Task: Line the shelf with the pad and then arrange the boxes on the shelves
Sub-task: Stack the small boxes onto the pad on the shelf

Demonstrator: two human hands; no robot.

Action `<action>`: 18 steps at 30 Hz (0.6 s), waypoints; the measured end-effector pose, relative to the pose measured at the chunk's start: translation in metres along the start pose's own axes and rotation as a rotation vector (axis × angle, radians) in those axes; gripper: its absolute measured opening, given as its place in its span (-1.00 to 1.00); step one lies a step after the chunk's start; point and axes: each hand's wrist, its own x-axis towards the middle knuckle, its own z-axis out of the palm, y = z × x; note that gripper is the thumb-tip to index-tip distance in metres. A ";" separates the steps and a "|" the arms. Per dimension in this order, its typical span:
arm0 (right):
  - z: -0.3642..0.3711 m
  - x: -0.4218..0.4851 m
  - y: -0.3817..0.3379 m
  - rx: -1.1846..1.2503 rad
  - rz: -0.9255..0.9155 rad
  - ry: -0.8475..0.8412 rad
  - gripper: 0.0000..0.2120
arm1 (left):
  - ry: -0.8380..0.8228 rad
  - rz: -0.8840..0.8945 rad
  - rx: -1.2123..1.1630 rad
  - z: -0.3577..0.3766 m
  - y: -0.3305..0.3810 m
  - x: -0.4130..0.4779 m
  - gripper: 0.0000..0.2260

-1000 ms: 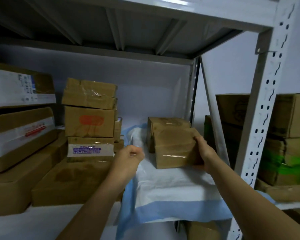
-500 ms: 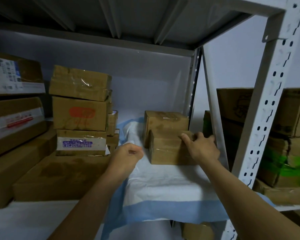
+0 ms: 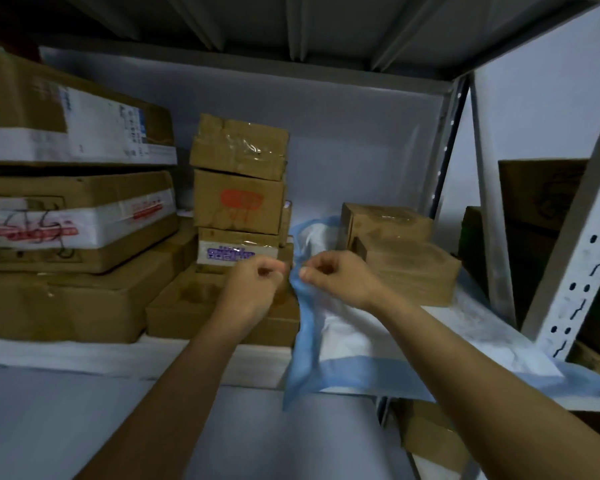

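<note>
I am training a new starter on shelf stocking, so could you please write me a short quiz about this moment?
1. True or false: two boxes stand on the pad.
2. The right hand pinches the pad at: A its left edge; B its front right corner; C its white middle.
3. Fill in: the pad's border is coloured ___.
Key: 1 true; 2 A; 3 blue.
</note>
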 end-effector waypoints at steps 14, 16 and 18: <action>0.058 0.003 -0.025 -0.595 0.119 -0.393 0.13 | -0.051 -0.062 0.744 -0.078 -0.054 -0.024 -0.60; 0.061 0.006 -0.025 -0.549 0.164 -0.410 0.16 | -0.079 -0.049 0.869 -0.078 -0.056 -0.025 -0.59; 0.061 0.005 -0.028 -0.497 0.179 -0.408 0.16 | -0.095 -0.030 0.954 -0.076 -0.054 -0.026 -0.59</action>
